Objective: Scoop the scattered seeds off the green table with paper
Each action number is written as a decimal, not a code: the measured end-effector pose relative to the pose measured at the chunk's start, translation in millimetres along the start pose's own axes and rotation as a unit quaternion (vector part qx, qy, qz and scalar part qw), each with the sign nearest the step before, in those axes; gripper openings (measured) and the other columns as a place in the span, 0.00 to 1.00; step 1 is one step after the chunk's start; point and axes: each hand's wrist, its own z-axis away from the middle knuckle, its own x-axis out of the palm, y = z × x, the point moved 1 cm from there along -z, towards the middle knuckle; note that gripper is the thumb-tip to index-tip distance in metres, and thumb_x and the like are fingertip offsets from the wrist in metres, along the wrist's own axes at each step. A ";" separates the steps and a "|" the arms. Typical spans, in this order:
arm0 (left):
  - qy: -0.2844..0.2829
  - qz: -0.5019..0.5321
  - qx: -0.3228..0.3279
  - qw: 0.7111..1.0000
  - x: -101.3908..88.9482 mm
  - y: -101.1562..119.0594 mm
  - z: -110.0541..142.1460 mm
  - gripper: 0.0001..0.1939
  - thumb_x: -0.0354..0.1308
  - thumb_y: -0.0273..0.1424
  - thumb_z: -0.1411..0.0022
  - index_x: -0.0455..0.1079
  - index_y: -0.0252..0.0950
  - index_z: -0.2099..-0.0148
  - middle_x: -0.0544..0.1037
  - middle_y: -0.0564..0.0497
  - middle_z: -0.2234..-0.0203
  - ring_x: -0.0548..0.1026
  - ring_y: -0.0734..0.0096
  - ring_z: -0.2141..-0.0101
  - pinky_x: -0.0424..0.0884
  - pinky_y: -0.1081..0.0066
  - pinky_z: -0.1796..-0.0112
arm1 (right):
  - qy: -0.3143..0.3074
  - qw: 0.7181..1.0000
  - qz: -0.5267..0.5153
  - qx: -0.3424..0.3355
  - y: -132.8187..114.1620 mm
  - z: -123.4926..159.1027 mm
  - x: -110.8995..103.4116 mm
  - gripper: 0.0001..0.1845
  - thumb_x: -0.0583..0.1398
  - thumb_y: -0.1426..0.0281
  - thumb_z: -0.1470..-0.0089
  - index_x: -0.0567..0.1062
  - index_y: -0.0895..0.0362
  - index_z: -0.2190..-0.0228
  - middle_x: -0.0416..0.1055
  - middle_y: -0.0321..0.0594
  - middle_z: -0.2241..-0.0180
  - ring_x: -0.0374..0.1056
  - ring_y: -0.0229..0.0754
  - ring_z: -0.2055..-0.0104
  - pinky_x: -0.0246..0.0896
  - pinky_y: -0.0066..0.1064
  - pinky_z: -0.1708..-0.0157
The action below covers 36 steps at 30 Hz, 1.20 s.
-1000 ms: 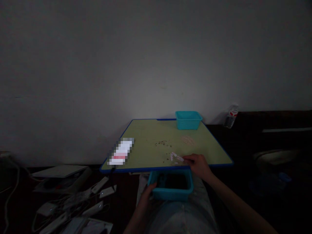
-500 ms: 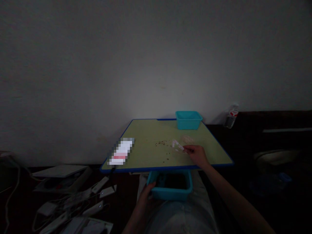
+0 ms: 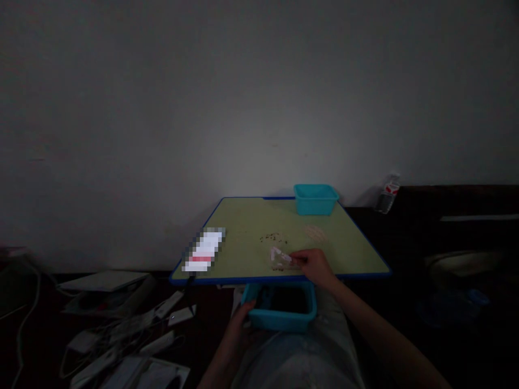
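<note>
My right hand [image 3: 316, 266] pinches the corner of a clear plastic piece with whitish edges [image 3: 279, 256]; its exact kind is hard to make out. The piece is low over the near part of the board table [image 3: 243, 216], with a few dark grains along its lower edge. Beyond it, several small dark grains [image 3: 272, 237] lie scattered. A flat pale heap [image 3: 316, 233] sits to their right, too dim to name. My left hand [image 3: 242, 321] grips the left rim of a teal plastic basin [image 3: 279, 321], which rests on my lap just below the table edge. Dark contents show inside it.
Another teal basin [image 3: 316, 204] stands at the table's back right. A phone with a blurred screen [image 3: 205, 249] is at the left edge. Power strips and cables [image 3: 133, 329] clutter the lower left. A plastic bottle [image 3: 388, 193] stands right of the table.
My right hand has drawn the plastic piece nearer and to the left, towards the table's front edge. The nearer dark grains are now at its lower edge. My left hand keeps its hold.
</note>
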 end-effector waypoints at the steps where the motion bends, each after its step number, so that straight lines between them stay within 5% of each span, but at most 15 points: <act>1: 0.002 -0.001 -0.002 1.000 0.0 0.2 0.1 0.30 0.64 0.38 0.52 0.64 0.40 0.46 0.72 0.39 0.55 0.77 0.54 0.65 0.75 0.53 0.63 | -0.004 1.000 -0.006 0.000 -1.2 2.8 1.3 0.13 0.58 0.72 0.49 0.81 0.53 0.62 0.79 0.39 0.66 0.74 0.45 0.66 0.66 0.33 0.65; 13: -0.003 -0.018 0.022 1.000 3.1 1.0 12.0 0.30 0.61 0.40 0.50 0.62 0.41 0.45 0.70 0.40 0.54 0.77 0.57 0.68 0.75 0.56 0.64 | -0.040 0.995 -0.096 0.007 -6.7 8.3 3.9 0.11 0.60 0.70 0.49 0.81 0.53 0.64 0.79 0.38 0.66 0.74 0.45 0.66 0.67 0.33 0.65; 25: 0.004 -0.014 0.007 1.000 2.4 0.8 5.4 0.30 0.64 0.41 0.54 0.65 0.40 0.48 0.69 0.39 0.50 0.74 0.48 0.57 0.74 0.54 0.62 | -0.054 0.992 -0.115 -0.004 -2.5 3.4 0.1 0.12 0.59 0.71 0.50 0.81 0.54 0.64 0.79 0.38 0.68 0.74 0.44 0.67 0.66 0.32 0.66; 36: -0.009 -0.008 0.001 1.000 3.7 2.5 11.2 0.31 0.63 0.40 0.52 0.63 0.40 0.45 0.72 0.40 0.53 0.77 0.53 0.62 0.74 0.56 0.62 | -0.005 0.996 -0.089 0.020 5.5 -10.7 -5.1 0.13 0.59 0.68 0.50 0.81 0.55 0.64 0.79 0.39 0.68 0.73 0.45 0.67 0.67 0.34 0.65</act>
